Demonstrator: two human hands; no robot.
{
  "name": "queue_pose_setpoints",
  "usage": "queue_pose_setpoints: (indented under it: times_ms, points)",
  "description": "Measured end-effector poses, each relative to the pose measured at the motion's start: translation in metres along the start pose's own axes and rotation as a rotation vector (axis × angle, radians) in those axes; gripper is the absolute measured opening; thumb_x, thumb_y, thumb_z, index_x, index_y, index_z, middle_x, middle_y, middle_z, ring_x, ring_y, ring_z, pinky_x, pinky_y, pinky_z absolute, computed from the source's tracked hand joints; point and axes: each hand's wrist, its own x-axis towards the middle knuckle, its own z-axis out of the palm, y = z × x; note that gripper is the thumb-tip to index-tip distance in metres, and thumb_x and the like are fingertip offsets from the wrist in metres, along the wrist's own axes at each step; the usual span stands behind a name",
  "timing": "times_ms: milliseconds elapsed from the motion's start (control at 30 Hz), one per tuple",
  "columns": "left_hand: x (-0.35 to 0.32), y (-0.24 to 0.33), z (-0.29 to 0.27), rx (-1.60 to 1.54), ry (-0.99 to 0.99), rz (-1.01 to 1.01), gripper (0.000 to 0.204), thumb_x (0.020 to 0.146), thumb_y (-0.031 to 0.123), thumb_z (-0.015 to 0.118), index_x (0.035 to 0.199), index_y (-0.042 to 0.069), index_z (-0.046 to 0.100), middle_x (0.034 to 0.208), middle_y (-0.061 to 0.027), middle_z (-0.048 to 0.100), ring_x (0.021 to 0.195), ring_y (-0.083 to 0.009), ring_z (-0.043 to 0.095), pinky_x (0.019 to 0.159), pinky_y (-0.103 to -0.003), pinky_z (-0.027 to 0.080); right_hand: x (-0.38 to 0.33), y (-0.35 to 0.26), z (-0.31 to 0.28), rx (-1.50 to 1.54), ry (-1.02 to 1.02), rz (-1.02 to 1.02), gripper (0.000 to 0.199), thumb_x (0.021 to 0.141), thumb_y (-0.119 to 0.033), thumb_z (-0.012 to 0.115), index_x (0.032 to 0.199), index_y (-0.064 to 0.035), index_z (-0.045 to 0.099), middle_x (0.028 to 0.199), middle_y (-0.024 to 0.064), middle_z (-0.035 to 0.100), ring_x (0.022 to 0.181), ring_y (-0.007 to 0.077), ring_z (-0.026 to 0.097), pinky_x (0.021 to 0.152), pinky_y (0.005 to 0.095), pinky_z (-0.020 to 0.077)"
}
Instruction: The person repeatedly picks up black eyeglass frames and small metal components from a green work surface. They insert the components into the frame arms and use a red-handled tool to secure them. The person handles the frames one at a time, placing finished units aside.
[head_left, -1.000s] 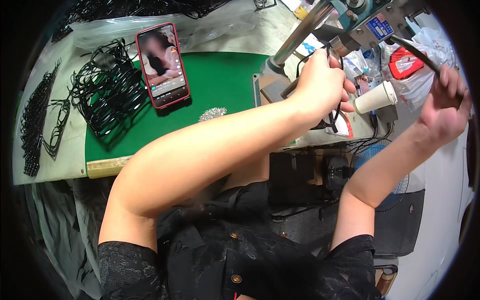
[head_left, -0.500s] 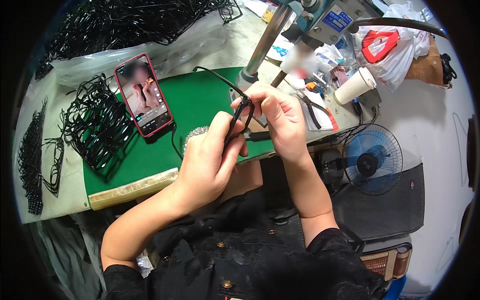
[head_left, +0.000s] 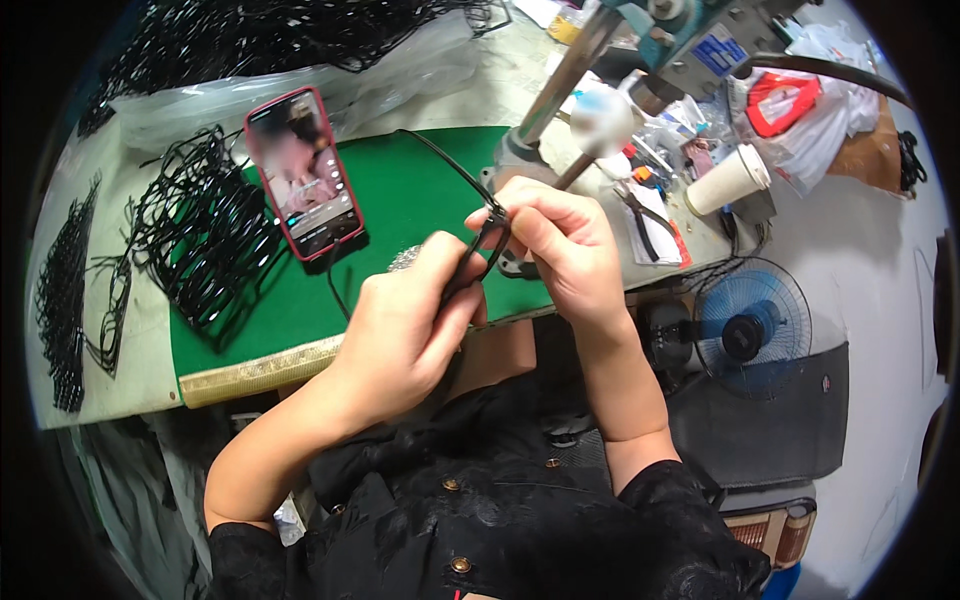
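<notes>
Black glasses frame (head_left: 496, 214): left hand (head_left: 405, 325) curled around rim, fingers closed; right hand (head_left: 566, 245) pinching hinge corner, fingertips nearly together.

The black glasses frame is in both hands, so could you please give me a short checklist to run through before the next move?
1. Left hand gripping the black glasses frame: ok.
2. Right hand on the frame where a temple arm meets the front: ok.
3. Pinched spot by that joint fully visible: cannot tell what lies there; the fingertips cover it.
4. Silvery pile on the green mat wholly in sight: not ok; the left hand hides part of it.
5. Pliers apart from the right hand: ok, lying to its right.
</notes>
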Motion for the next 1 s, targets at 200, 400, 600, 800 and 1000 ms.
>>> queue_pose_setpoints:
  times_ms: [200,400,600,800,1000]
  points:
    - [-0.082,0.035,-0.138,-0.759,0.687,0.341,0.02,0.094,0.006,0.049,0.112,-0.002,0.047,0.092,-0.0078,0.049,0.083,-0.0149,0.052,0.077,-0.025,0.047,-0.018,0.016,0.008,-0.167,0.077,0.054,0.017,0.089,-0.005,0.053,0.101,0.0025,0.062,0.088,0.0046,0.06,0.081,0.0108,0.055,0.076,0.0231,0.0436]
    - [-0.209,-0.012,-0.249,-0.722,1.089,0.355,0.015,0.09,0.007,0.057,0.104,0.003,0.057,0.096,-0.0072,0.058,0.09,-0.0191,0.051,0.087,-0.03,0.047,-0.044,0.052,0.007,-0.128,0.189,0.172,0.009,0.09,-0.007,0.057,0.087,0.0005,0.061,0.08,0.0022,0.056,0.069,0.0069,0.046,0.061,0.0193,0.0341]
    - [-0.237,-0.095,-0.263,-0.443,1.295,0.291,0.02,0.088,0.003,0.06,0.106,0.01,0.053,0.111,-0.0072,0.059,0.094,-0.0195,0.054,0.091,-0.033,0.043,-0.038,0.055,0.011,-0.105,0.124,0.133,0.011,0.091,-0.009,0.058,0.088,0.0012,0.061,0.08,0.0028,0.055,0.07,0.0076,0.048,0.06,0.0195,0.0335]
    - [-0.229,-0.105,-0.254,1.273,1.372,-0.317,0.089,0.072,0.009,0.075,0.143,0.0,0.021,0.144,-0.023,0.026,0.132,-0.0349,0.028,0.111,-0.044,0.019,-0.045,0.058,0.009,-0.112,0.119,0.194,0.011,0.09,-0.009,0.058,0.087,0.0009,0.061,0.079,0.0027,0.055,0.07,0.0076,0.049,0.06,0.0194,0.0336]
    - [-0.225,-0.111,-0.256,1.604,0.799,-0.695,0.066,0.086,0.026,0.056,0.142,0.001,0.03,0.151,-0.0193,0.021,0.143,-0.0332,0.01,0.113,-0.051,0.006,-0.048,0.063,0.008,-0.105,0.126,0.215,0.012,0.091,-0.01,0.058,0.088,0.0006,0.06,0.08,0.0029,0.055,0.069,0.0076,0.049,0.06,0.0195,0.0338]
